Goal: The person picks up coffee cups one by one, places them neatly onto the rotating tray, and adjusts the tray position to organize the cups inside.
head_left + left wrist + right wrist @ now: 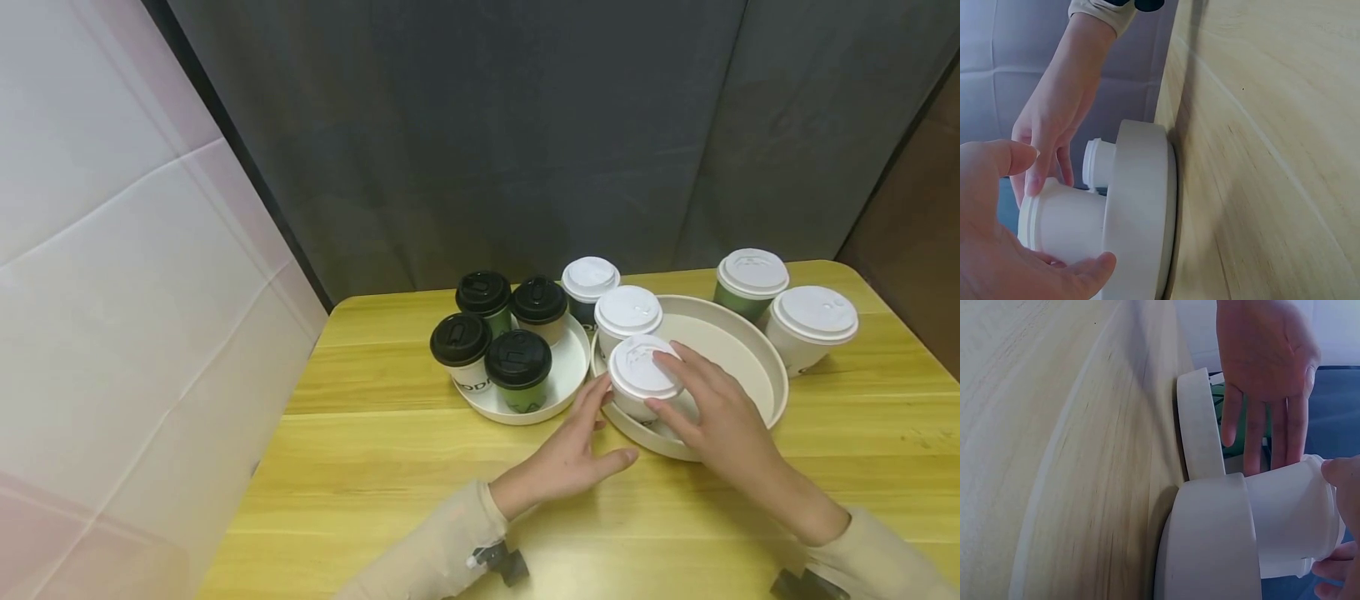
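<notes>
In the head view a white-lidded cup (640,367) stands at the near left inside the large cream tray (723,337). My right hand (731,429) holds it at the lid, thumb on the near side and fingers over the far side. My left hand (566,458) is at the cup's left, fingers extended and thumb apart. In the left wrist view the right hand (1063,106) has its fingertips on the lid rim, above the cup body (1072,219). The right wrist view shows straight left-hand fingers (1277,428) beside the cup (1288,509).
Left of the tray, a smaller white plate (566,375) carries several black-lidded cups (517,360). Another white-lidded cup (628,312) is just behind the held one, and one more (590,279) stands farther back. Two white-lidded cups (752,273) (814,315) stand right of the tray.
</notes>
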{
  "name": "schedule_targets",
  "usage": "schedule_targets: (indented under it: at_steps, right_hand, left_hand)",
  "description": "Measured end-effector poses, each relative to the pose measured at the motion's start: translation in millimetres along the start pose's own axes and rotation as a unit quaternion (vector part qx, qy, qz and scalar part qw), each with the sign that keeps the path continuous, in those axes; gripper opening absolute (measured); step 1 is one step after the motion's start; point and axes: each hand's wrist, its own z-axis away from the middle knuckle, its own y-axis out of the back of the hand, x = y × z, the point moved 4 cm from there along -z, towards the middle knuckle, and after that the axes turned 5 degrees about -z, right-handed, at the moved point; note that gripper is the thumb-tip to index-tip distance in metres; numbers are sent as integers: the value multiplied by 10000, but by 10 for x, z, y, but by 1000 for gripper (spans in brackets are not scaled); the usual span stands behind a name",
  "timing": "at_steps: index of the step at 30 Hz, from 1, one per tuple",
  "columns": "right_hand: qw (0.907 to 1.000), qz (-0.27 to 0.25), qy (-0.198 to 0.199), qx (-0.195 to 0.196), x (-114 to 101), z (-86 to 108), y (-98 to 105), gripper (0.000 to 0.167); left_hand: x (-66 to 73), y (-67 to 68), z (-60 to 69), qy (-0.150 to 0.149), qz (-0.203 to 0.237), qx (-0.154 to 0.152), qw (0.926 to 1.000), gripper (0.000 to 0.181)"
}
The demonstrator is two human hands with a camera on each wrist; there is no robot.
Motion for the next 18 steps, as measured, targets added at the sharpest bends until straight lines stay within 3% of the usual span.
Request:
schedule_targets:
  at_steps: [18]
  right_hand:
    - [9998,136,175,-7,-19,7,-3,66]
  left_hand:
    - [-22,-12,4,138,8,-66,9999,92]
